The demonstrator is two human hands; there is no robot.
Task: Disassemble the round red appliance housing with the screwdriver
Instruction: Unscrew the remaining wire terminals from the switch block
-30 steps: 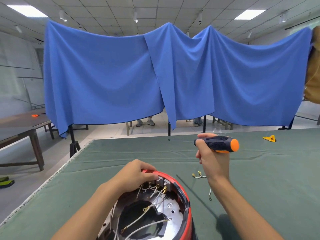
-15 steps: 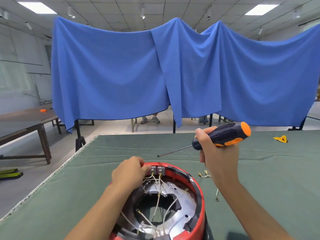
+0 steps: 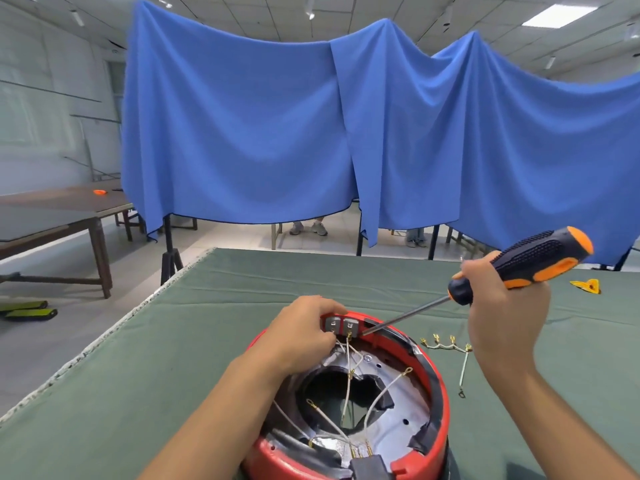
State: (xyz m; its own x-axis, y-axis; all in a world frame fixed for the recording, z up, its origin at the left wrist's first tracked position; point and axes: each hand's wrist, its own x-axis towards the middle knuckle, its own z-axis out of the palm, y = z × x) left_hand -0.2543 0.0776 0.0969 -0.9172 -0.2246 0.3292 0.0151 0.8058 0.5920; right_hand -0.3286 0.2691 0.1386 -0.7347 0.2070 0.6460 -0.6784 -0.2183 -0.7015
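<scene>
Half a second ago the screwdriver [image 3: 519, 268] was held up in the air with its tip over the tabletop; now its tip has come down to the far rim of the round red housing [image 3: 440, 403].

That red housing sits at the bottom middle of the frame on the green tabletop [image 3: 173, 358], open side up. Inside it you can see shiny metal, a dark hole in the middle and thin white wires [image 3: 377, 396] with small gold ends. At its far rim are two little grey metal tabs [image 3: 343, 325].

The left hand [image 3: 304, 334] rests on that far rim, just left of the grey tabs. Its fingers [image 3: 325, 341] are curled over the edge and touch the wires under the tabs; I cannot tell if they pinch one. The thin metal tip of the screwdriver touches the rim just to the right of the tabs, close beside those fingers.

The right hand [image 3: 502, 317] is at the right of the frame, up above the tabletop. It is wrapped tight round the black and orange handle, and the tool slants down to the left.

On the tabletop just right of the housing lies a loose bunch of wires [image 3: 446, 344]. Farther off, at the right edge, lies a small yellow thing [image 3: 587, 285]. Behind the tabletop hangs a big blue cloth [image 3: 242, 133]. A brown table [image 3: 52, 209] stands at the left.
</scene>
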